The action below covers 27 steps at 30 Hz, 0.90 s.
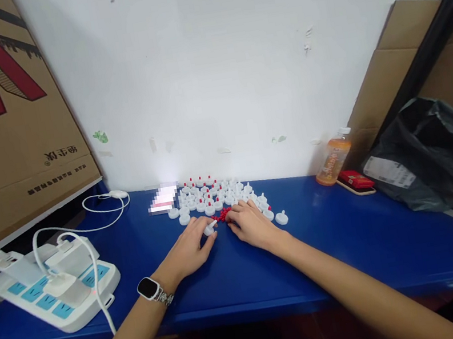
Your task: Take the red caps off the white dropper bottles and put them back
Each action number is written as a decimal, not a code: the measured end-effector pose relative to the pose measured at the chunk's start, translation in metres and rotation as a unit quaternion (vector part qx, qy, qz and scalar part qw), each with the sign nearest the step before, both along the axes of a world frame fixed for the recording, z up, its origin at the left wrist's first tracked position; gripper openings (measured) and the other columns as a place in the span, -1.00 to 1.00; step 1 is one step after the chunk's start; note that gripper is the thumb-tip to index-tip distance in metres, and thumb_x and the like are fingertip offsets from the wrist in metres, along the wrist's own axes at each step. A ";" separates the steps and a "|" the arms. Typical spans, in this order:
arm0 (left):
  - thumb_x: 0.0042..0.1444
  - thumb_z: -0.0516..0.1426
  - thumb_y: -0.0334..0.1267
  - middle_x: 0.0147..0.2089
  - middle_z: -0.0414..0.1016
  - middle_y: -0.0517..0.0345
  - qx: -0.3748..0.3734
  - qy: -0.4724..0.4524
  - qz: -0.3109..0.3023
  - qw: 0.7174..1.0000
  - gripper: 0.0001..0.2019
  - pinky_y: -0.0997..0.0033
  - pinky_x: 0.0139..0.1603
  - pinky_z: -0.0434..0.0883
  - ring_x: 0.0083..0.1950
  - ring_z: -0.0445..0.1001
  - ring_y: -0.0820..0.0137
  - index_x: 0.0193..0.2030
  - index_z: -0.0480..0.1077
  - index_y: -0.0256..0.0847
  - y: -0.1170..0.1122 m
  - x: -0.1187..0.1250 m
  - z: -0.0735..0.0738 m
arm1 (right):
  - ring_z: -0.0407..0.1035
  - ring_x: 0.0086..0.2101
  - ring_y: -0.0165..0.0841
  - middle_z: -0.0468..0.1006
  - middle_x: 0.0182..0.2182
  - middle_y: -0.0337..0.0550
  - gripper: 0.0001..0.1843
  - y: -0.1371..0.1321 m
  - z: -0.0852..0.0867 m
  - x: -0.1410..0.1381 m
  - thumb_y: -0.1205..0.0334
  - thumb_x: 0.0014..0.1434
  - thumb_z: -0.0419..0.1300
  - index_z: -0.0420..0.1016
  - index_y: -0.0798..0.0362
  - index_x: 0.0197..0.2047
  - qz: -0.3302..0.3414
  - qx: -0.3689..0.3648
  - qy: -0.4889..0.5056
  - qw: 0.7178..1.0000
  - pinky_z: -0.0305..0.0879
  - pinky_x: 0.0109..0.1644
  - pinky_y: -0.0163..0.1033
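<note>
My left hand (190,248) pinches a white nozzle cap (210,228) between thumb and fingers, its thin spout tilted up to the right. Beside it, the curled fingers of my right hand (253,223) rest at a small pile of little red tip caps (221,215). Whatever lies between those fingertips is hidden. Behind both hands spreads a cluster of white nozzle caps (190,200), several topped with red tips. A single white nozzle cap (281,218) without a red tip stands to the right of my right hand.
A power strip (81,312) with plugs and white cables occupies the blue table's (352,247) left side. A bright, blurred-out phone-like object (164,197) lies near the wall. At right are an orange drink bottle (334,157), a red packet (355,180) and a dark plastic bag (428,159).
</note>
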State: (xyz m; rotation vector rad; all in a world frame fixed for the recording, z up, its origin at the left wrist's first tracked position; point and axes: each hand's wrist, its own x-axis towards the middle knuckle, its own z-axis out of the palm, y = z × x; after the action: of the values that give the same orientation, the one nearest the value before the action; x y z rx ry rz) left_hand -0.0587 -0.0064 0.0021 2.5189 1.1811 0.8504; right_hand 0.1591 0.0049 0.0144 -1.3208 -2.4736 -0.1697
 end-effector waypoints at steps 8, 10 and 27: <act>0.37 -0.07 -0.08 -0.05 0.42 0.03 -0.013 -0.019 0.014 1.000 -0.70 0.20 0.07 0.39 0.00 0.42 0.25 0.10 0.29 -0.13 -0.003 0.002 0.003 | 0.37 -0.16 -0.26 0.58 -0.25 -0.10 -0.81 0.001 0.002 0.007 0.29 0.28 0.14 0.58 0.01 -0.13 0.079 -0.068 0.202 0.974 0.23 0.00 -0.12; 0.38 -0.07 -0.06 -0.08 0.41 0.04 -0.021 -0.016 0.020 0.999 -0.70 0.21 0.02 0.40 -0.05 0.43 0.26 0.09 0.28 -0.14 -0.003 0.003 0.003 | 0.41 -0.27 -0.32 0.59 -0.29 -0.15 -0.84 0.002 0.000 -0.001 0.20 0.25 0.20 0.58 0.00 -0.15 0.063 -0.119 0.361 0.923 0.30 -0.11 -0.18; 0.39 -0.10 -0.03 -0.18 0.33 0.09 -0.052 -0.030 -0.002 0.998 -0.71 0.17 -0.07 0.41 -0.17 0.40 0.26 0.02 0.27 -0.14 -0.001 0.007 -0.005 | 0.44 -0.44 -0.34 0.61 -0.47 -0.16 -0.72 0.001 -0.013 -0.037 0.04 -0.06 0.45 0.60 0.07 -0.40 0.067 -0.199 0.657 0.724 0.36 -0.27 -0.21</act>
State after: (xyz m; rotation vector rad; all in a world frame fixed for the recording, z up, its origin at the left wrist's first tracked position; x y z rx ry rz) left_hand -0.0522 -0.0072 -0.0030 2.3953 1.1697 0.8367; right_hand 0.1225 0.0061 0.0010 -0.8101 -1.3037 1.0309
